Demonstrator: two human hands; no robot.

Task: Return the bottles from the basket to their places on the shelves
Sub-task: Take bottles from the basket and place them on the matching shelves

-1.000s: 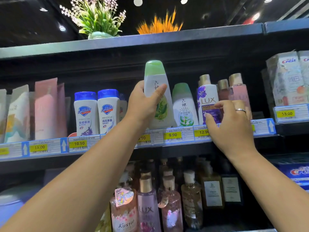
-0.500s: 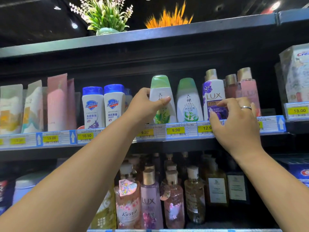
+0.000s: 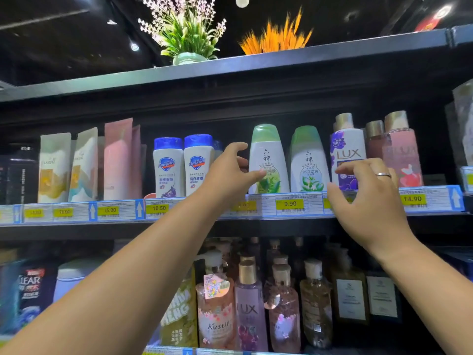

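On middle shelf [image 3: 281, 222] | green-capped bottle [image 3: 268, 160] upright | left hand [image 3: 227, 175] spread, thumb touching it | right hand [image 3: 368, 201] loose, holding nothing

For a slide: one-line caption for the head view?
Left hand touches a green-capped bottle standing on the shelf; right hand hovers by the white Lux bottle.

A pale green pot [image 3: 189, 58] of pink-white, lavender-like sprigs stands at the top. An orange spiky plant [image 3: 275, 38] is just to its right, its base hidden. Round ceiling lights [image 3: 242, 0] glow against the dark ceiling. Lower down a price strip [image 3: 267, 210] runs left to right, carrying yellow tags that read 15.00 [image 3: 108, 210], 10.50 [image 3: 159, 208], 9.90 [image 3: 290, 203] and 14.90 [image 3: 412, 199], with blue arrow markers [image 3: 139, 208] between some. Above its left part, two beige-and-gold pouches [image 3: 55, 167] stand upright beside a taller pink pouch [image 3: 116, 160]. Wrapped cartons [image 3: 463, 119] show at the right edge.
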